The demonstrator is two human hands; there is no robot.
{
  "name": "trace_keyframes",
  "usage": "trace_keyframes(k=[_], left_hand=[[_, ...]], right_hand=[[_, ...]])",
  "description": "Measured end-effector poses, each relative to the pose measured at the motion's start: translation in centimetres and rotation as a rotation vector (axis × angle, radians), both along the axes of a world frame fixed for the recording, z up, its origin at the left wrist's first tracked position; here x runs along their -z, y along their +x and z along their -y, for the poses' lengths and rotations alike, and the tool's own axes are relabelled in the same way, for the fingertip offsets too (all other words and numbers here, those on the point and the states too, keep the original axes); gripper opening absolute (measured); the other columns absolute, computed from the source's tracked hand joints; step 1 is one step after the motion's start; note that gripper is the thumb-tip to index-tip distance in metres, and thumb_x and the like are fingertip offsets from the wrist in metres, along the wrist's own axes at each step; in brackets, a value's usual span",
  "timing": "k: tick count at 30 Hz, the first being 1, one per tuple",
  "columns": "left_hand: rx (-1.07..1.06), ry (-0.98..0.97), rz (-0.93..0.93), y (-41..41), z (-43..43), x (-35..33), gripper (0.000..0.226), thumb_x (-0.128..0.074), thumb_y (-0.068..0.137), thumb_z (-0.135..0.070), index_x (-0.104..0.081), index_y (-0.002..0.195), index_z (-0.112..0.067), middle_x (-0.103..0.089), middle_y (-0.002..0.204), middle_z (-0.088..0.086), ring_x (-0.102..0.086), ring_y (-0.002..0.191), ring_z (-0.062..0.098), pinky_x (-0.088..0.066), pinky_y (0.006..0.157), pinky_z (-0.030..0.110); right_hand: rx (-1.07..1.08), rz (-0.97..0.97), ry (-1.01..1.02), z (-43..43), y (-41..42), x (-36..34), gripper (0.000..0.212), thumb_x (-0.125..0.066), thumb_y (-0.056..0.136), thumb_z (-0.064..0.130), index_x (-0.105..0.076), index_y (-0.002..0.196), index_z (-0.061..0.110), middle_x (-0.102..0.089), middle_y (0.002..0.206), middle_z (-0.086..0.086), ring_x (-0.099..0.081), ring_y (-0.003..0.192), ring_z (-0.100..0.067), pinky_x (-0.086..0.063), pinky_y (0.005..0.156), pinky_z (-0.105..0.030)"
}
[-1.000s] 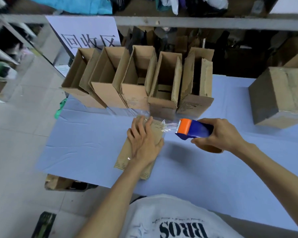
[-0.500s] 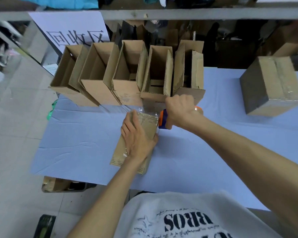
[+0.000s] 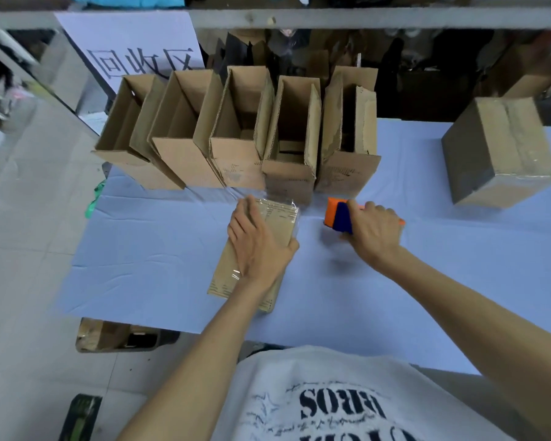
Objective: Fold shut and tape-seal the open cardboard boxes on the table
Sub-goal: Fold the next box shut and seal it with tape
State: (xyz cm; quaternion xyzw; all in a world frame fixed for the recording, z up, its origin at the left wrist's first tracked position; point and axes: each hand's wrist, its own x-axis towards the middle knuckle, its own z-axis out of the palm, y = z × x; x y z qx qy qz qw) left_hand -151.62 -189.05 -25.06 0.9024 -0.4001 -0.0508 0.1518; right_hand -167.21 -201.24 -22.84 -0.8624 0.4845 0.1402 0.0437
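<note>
Cardboard box under flat left fingers looks taped; five open boxes wait unsealed, while right fingers grip the tape dispenser.

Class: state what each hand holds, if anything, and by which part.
Right hand grips the tape dispenser by its rear end. Left hand holds nothing; it presses flat on top of the taped box.

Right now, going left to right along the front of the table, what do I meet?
The box under the left hand → tape dispenser → right hand gripping it → sealed box.
</note>
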Motion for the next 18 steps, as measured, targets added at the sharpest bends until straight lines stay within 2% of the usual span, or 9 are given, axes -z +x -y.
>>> trace_keyframes(k=[4, 6, 8, 11, 14, 16, 18], left_hand=[[-0.009, -0.028, -0.012, 0.1, -0.1, 0.0, 0.111, -0.072, 0.063, -0.056, -0.027, 0.148, -0.001, -0.032, 0.149, 0.020, -0.032, 0.135, 0.035, -0.023, 0.112, 0.040], [-0.020, -0.040, -0.015, 0.1, -0.1, -0.1, 0.108, -0.064, 0.064, -0.060, -0.029, 0.147, -0.001, -0.033, 0.149, 0.020, -0.033, 0.135, 0.035, -0.023, 0.112, 0.040], [-0.029, -0.046, -0.021, 0.0, -0.1, -0.2, 0.106, -0.058, 0.064, -0.062, -0.031, 0.146, 0.000, -0.035, 0.148, 0.019, -0.034, 0.134, 0.035, -0.024, 0.111, 0.040], [-0.037, -0.066, -0.034, 0.0, -0.1, -0.4, 0.105, -0.061, 0.065, -0.062, -0.032, 0.145, -0.001, -0.036, 0.147, 0.018, -0.035, 0.133, 0.034, -0.025, 0.111, 0.039], [-0.044, -0.082, -0.073, 0.2, -0.1, -0.5, 0.105, -0.064, 0.064, -0.061, -0.032, 0.145, -0.003, -0.036, 0.147, 0.016, -0.034, 0.133, 0.032, -0.025, 0.111, 0.038], [-0.051, -0.086, -0.101, 0.5, -0.1, -0.7, 0.105, -0.064, 0.064, -0.062, -0.031, 0.145, -0.002, -0.035, 0.147, 0.015, -0.033, 0.133, 0.030, -0.024, 0.111, 0.036], [-0.068, -0.077, -0.150, 1.1, 0.1, -1.1, 0.104, -0.069, 0.068, -0.060, -0.028, 0.145, -0.002, -0.033, 0.146, 0.013, -0.033, 0.133, 0.030, -0.024, 0.111, 0.036]], right_hand=[[0.061, 0.079, -0.011, -0.4, -1.8, 2.8, 0.076, -0.059, 0.087, 0.000, -0.017, 0.150, 0.007, -0.051, 0.115, -0.024, -0.053, 0.099, -0.039, -0.041, 0.079, -0.042], [0.084, 0.101, 0.047, -1.0, -2.6, 4.3, 0.085, -0.058, 0.084, -0.006, -0.010, 0.152, 0.007, -0.046, 0.120, -0.025, -0.049, 0.104, -0.040, -0.042, 0.086, -0.046], [0.099, 0.170, 0.113, -1.5, -3.2, 5.4, 0.081, -0.055, 0.083, -0.008, -0.015, 0.151, 0.010, -0.045, 0.121, -0.024, -0.047, 0.104, -0.040, -0.043, 0.087, -0.047], [0.132, 0.362, 0.140, -1.9, -3.9, 6.3, 0.057, -0.052, 0.082, -0.006, -0.034, 0.132, 0.016, -0.044, 0.110, -0.017, -0.044, 0.090, -0.031, -0.048, 0.074, -0.044], [0.152, 0.456, 0.178, -1.9, -4.2, 6.2, 0.047, -0.052, 0.085, -0.005, -0.038, 0.124, 0.019, -0.039, 0.109, -0.012, -0.039, 0.093, -0.026, -0.048, 0.074, -0.041], [0.158, 0.466, 0.157, -1.8, -4.3, 6.1, 0.049, -0.057, 0.082, -0.005, -0.042, 0.123, 0.015, -0.040, 0.113, -0.014, -0.040, 0.097, -0.028, -0.046, 0.078, -0.039], [0.154, 0.446, 0.044, -1.7, -4.2, 5.9, 0.049, -0.065, 0.075, -0.003, -0.048, 0.120, 0.006, -0.043, 0.112, -0.020, -0.044, 0.097, -0.037, -0.044, 0.079, -0.042]])
